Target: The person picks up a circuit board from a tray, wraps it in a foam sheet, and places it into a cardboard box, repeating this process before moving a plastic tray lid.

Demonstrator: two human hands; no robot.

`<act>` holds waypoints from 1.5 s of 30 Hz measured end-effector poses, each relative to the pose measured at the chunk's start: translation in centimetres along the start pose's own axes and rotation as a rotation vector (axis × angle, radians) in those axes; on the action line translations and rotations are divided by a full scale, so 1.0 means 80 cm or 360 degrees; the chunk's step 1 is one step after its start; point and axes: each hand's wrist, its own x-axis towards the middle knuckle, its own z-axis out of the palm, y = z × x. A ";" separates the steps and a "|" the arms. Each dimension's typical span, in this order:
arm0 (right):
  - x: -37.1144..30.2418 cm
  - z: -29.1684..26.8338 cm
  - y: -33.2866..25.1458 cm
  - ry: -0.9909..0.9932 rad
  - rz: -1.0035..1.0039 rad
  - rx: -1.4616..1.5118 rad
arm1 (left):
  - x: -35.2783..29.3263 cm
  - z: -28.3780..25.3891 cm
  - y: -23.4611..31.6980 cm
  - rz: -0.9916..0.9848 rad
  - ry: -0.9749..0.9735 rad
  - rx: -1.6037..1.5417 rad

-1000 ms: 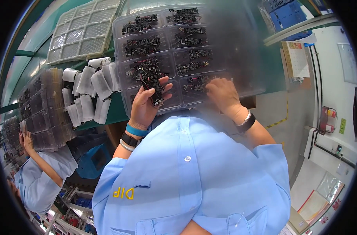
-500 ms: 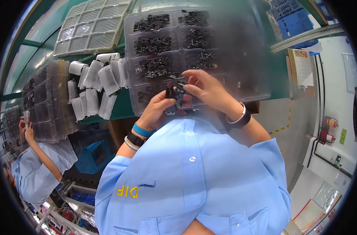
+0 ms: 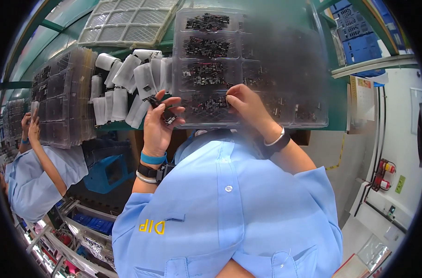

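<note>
My left hand [image 3: 159, 127] is palm up beside the tray's near left corner. Its thumb and fingers close on a few small dark circuit boards [image 3: 168, 118]. My right hand [image 3: 248, 105] reaches over a near compartment of the clear plastic tray [image 3: 211, 125], its thumb and fingertips pinched together. Whatever is between those fingertips is hidden or too small to name. Beneath and beside them lies a loose heap of small black boards [image 3: 206, 103]. More such heaps fill the compartments farther back, like the boards [image 3: 208, 74] behind my right hand.
White wrapped rolls or pouches [image 3: 125, 72] lie left of the tray. Beyond them are stacked clear trays [image 3: 65, 97] and an empty gridded tray [image 3: 127, 21]. A co-worker's hands [image 3: 32, 127] are at the far left. Blue crates [image 3: 357, 41] stand far right. A smear blurs the upper right.
My hands have moved apart. The left went left with the boards, turning palm up; the right dropped to the tray heap. The view has shifted, so the tray appears farther right.
</note>
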 end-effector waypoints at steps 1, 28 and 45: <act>0.003 0.007 0.003 0.0059 -0.0151 -0.0262 | -0.001 -0.001 0.002 -0.0047 -0.0035 0.0006; 0.016 0.023 0.025 0.0254 -0.1088 -0.1632 | 0.010 0.027 -0.055 0.1315 -0.0703 0.2708; -0.016 0.034 0.021 0.0164 -0.0804 -0.1501 | 0.032 0.045 -0.041 0.1507 -0.0693 0.2650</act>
